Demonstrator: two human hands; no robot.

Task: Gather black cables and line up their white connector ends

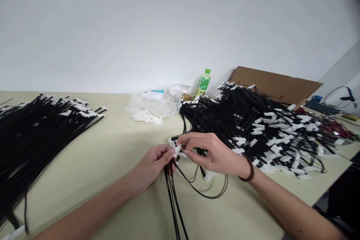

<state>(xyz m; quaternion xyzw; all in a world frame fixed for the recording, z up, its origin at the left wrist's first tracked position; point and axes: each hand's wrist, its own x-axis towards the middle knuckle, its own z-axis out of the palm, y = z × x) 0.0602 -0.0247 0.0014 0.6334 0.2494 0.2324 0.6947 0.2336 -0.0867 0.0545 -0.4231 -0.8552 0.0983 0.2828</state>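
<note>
My left hand (159,163) is closed around a white plastic connector (177,150), thumb pressed on its face. Several black cables (172,198) hang from below this hand toward the table's front. My right hand (201,149) pinches at the connector's right side, apparently on the end of a black cable (213,197) that loops down and to the right; the tip between the fingers is too small to see clearly. More white connector pieces lie close behind and under the two hands, partly hidden by the fingers.
Bundled black cables with white connectors (53,123) lie at the left. A larger cable heap (239,116) fills the right. At the back stand a clear bag of white connectors (152,107), a green-capped bottle (203,83) and a cardboard box (275,82). Red wires (337,127) lie far right.
</note>
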